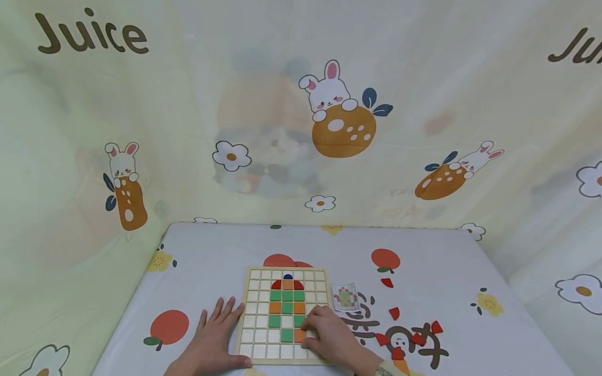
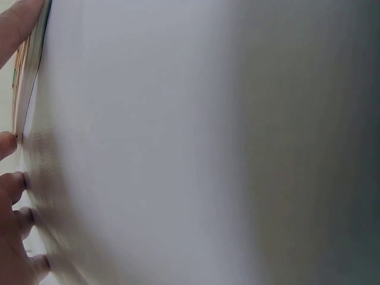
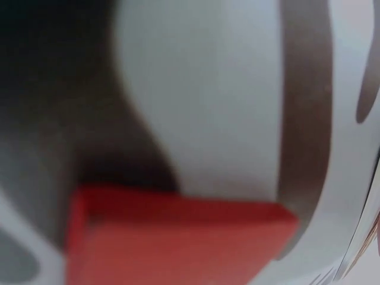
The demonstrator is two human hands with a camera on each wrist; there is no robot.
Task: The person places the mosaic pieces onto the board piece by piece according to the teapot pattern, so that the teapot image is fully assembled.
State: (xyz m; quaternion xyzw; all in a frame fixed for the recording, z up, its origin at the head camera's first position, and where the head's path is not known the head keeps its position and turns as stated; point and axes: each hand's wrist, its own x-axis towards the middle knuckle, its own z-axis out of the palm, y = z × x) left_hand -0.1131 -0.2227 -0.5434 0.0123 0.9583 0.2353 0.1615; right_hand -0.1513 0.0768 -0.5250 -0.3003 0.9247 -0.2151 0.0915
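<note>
Presumably tile-setting on grid board [image 1: 261,336], flat on counter [image 1: 211,250]. Left hand [image 1: 211,334] spread along its left side, thumb over near corner; should brace board lightly. Right hand [image 1: 331,334] has bent fingers at orange tile [image 1: 298,336], near-right part of board; cannot tell whether pinching it. Best to square tile within cell, press flat, check picture card [image 1: 345,297]. Cells under right hand hidden; red piece [image 3: 172,243] blurred, cut off in right wrist view.
</note>
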